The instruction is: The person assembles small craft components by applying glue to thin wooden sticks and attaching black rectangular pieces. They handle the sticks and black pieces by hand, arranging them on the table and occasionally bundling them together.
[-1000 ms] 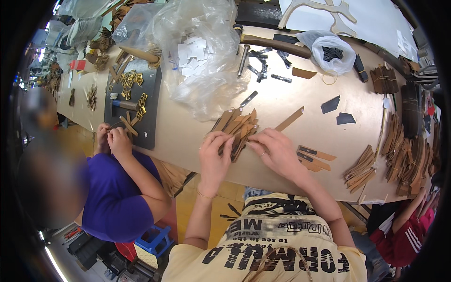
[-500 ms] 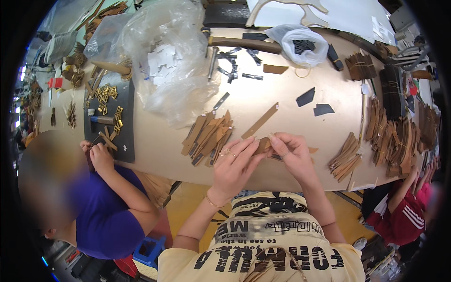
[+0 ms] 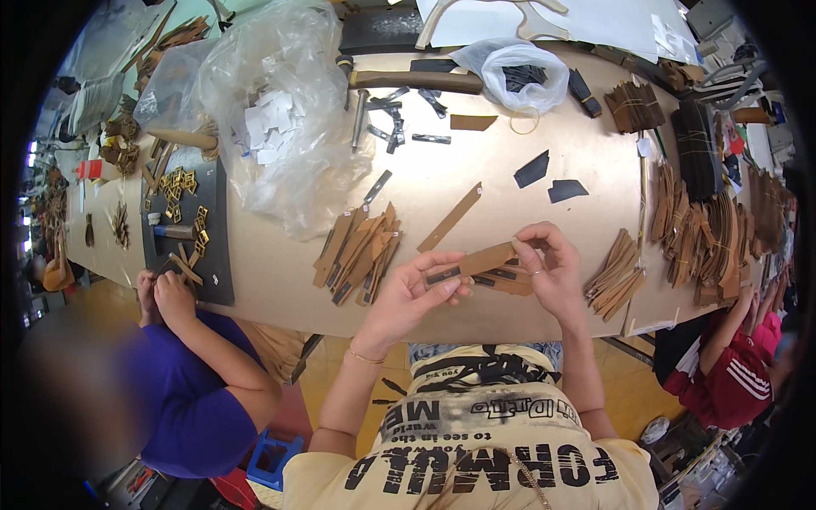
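Between my hands, above the table's near side, is a brown leather strip [image 3: 486,260] with a black piece along its left end. My left hand [image 3: 415,293] pinches that end between thumb and fingers. At the other end, the thumb and fingertips of my right hand [image 3: 551,265] close on the strip. Behind and below it lie more brown strips with black pieces [image 3: 510,282], partly hidden by my hands. A pile of brown strips [image 3: 361,253], some with black pieces, lies left of my left hand. One long brown strip [image 3: 452,216] lies alone beyond my hands.
Farther back lie a hammer [image 3: 416,81], black pieces [image 3: 396,119] and a plastic bag [image 3: 544,81]. A large clear bag [image 3: 280,183] stands left. Bundled brown strips [image 3: 705,229] lie right. A co-worker's hands [image 3: 170,293] work beside a dark board [image 3: 217,263].
My hands have moved apart, and the strip between them now shows more of its length, with the black piece visible at its left end. The whole view has shifted slightly.
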A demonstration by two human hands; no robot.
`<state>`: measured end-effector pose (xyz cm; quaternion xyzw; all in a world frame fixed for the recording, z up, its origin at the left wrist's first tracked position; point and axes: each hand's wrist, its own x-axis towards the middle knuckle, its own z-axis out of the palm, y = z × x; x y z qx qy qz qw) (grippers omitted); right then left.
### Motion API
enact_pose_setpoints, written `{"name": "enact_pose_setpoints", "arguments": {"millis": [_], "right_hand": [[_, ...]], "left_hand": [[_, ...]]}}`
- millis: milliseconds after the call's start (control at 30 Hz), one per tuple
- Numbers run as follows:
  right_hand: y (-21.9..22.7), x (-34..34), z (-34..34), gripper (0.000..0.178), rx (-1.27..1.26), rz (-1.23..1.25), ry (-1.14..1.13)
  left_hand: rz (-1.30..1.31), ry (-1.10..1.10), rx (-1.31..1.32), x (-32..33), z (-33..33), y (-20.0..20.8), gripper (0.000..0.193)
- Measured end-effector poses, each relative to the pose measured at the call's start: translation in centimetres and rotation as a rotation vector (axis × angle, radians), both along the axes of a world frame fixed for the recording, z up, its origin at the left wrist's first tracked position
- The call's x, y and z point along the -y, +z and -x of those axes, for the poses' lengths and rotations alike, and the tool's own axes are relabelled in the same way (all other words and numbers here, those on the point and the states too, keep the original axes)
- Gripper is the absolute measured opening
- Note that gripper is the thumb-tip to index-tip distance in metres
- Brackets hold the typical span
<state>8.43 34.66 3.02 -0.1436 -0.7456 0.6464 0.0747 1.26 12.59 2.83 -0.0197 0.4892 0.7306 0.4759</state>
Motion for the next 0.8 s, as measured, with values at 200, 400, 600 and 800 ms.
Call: {"name": "enact_pose_setpoints", "arguments": {"millis": [200, 400, 600, 800], "right_hand": [[1.0, 0.3, 0.0, 0.02, -0.187, -0.772, 0.056], [1.0, 2.5, -1.0, 0.037, -0.257, -0.809, 0.055], [-0.1, 2.7, -1.1, 0.034, -0.372, -0.776, -0.122], [-0.9, 1.3, -1.6, 0.021, -0.209, -0.231, 0.022]], "left_hand": [[0.048, 0.092, -0.12, -1.0, -0.5, 0.0, 0.024], [0.075, 0.1, -0.128, -2.0, -1.0, 0.1, 0.022], [-0.11, 0.142, 0.053, -2.5, -1.3, -0.1, 0.026], [0.011, 0.075, -0.196, -3.1, -2.0, -0.3, 0.02]]}}
